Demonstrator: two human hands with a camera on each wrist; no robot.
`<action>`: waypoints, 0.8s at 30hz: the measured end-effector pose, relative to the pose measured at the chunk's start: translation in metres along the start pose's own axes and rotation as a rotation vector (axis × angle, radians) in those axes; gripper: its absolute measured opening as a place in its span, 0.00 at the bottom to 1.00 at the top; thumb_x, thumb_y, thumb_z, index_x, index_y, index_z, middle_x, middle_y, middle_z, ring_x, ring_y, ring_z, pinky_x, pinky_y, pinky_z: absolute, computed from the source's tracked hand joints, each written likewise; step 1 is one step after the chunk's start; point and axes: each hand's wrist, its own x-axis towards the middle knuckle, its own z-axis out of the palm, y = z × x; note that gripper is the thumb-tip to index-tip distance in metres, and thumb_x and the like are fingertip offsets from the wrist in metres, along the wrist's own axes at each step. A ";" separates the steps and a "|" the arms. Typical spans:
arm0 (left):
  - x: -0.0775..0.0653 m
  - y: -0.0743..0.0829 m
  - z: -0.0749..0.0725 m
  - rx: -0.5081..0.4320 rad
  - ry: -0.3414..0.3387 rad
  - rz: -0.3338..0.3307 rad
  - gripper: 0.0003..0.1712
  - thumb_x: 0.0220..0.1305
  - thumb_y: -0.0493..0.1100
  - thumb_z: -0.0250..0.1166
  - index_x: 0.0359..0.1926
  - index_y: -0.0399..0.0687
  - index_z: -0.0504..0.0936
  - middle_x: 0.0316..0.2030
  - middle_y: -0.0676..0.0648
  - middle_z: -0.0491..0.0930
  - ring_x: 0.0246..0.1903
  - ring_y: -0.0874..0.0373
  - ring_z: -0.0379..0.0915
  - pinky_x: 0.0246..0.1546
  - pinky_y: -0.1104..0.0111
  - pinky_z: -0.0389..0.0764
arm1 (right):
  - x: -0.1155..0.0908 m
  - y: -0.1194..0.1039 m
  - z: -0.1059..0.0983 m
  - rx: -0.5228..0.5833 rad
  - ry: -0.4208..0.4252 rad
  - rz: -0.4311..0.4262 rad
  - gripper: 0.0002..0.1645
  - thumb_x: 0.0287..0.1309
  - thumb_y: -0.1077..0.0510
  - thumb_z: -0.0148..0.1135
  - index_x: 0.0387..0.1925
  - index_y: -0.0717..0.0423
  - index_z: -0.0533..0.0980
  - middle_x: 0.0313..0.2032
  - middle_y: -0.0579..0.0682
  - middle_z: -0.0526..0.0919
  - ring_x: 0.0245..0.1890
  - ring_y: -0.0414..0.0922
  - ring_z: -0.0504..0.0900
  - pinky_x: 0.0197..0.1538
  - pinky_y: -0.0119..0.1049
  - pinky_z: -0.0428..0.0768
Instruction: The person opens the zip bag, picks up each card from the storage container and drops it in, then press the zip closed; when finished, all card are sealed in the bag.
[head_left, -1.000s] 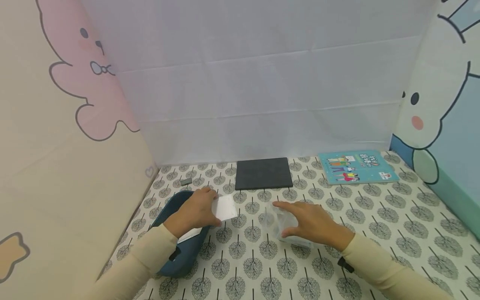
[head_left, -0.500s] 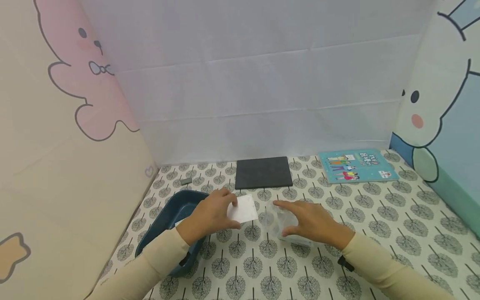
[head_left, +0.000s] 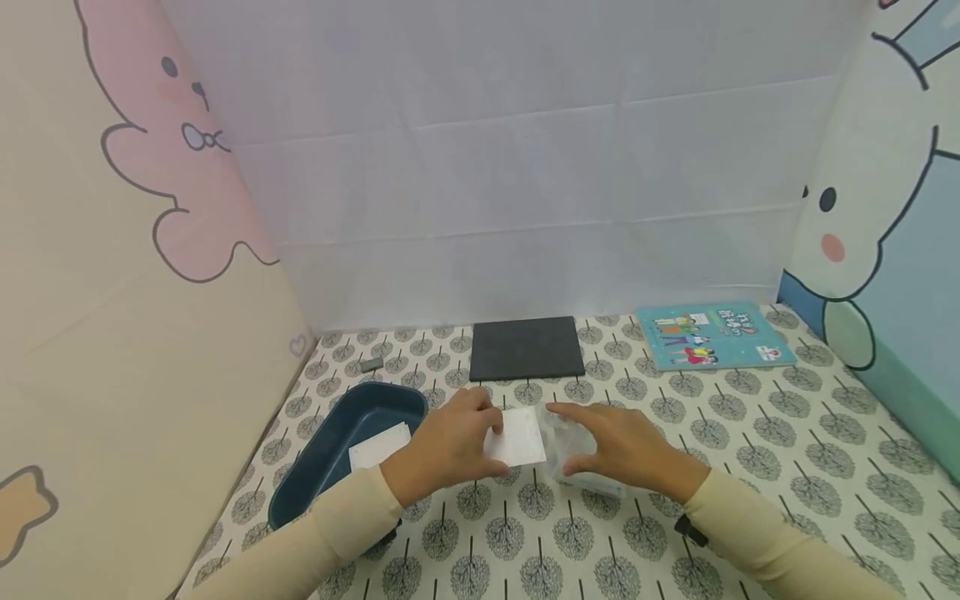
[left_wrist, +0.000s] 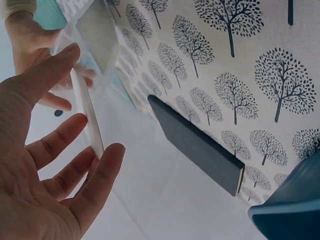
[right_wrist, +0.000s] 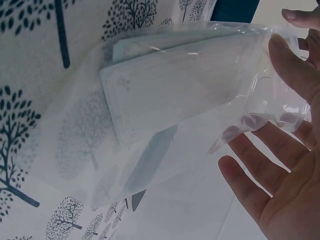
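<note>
My left hand (head_left: 453, 442) pinches a thin white square pad (head_left: 519, 437) between thumb and fingers; the left wrist view shows the pad (left_wrist: 86, 107) edge-on. My right hand (head_left: 626, 446) holds a clear plastic bag (head_left: 558, 446) by its mouth, thumb and fingertips spread at the opening. Through the film in the right wrist view, several flat white pads (right_wrist: 170, 90) show stacked inside the bag. In the head view the held pad's right edge lies right at the bag's mouth. A dark blue bin (head_left: 360, 408) on the left holds more white pads (head_left: 378, 446), partly hidden by my left arm.
A black notebook (head_left: 527, 348) lies at the back middle of the tree-print cloth. A light blue picture book (head_left: 716, 335) sits at the back right. Behind the bin is a small grey block (head_left: 371, 364). White and cartoon-printed hangings (head_left: 480, 183) enclose the table's back and sides.
My left hand has carried the white pad rightward, from over the bin to the bag's mouth. More of the bin and its white pads now shows. The right hand and bag have stayed in place.
</note>
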 end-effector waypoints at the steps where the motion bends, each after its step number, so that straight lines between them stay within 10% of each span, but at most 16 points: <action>1: 0.000 0.001 0.001 0.006 0.003 0.006 0.28 0.40 0.63 0.83 0.36 0.53 0.83 0.38 0.55 0.71 0.37 0.61 0.67 0.28 0.69 0.76 | 0.000 0.000 0.000 0.000 0.000 -0.002 0.51 0.44 0.36 0.76 0.69 0.45 0.71 0.45 0.50 0.85 0.33 0.39 0.80 0.29 0.33 0.76; 24: 0.009 0.015 0.007 -0.016 -0.108 0.101 0.22 0.47 0.59 0.79 0.36 0.52 0.84 0.43 0.55 0.78 0.45 0.58 0.72 0.39 0.70 0.79 | 0.003 -0.002 0.004 -0.013 -0.002 -0.004 0.51 0.42 0.35 0.77 0.69 0.44 0.71 0.49 0.52 0.86 0.38 0.45 0.84 0.31 0.36 0.78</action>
